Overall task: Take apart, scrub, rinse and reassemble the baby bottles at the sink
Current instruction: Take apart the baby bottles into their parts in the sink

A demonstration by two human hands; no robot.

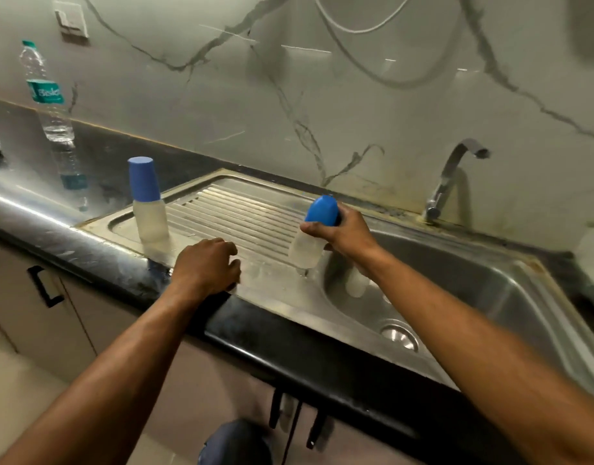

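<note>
Baby bottle (307, 241) held tilted at the drainboard's (228, 209) inner edge, beside the basin (456, 283); second bottle (148, 203) upright at the drainboard's far left, cap on. Translucent body, blue cap (322, 209): probably light, stiff plastic, likely slick when wet; best taken around the body with the cap twisted by the other hand. Right hand (342, 234) curled around the cap-and-neck joint. Left hand (206, 268) resting on the drainboard's front edge, fingers bent; anything beneath them cannot be made out.
</note>
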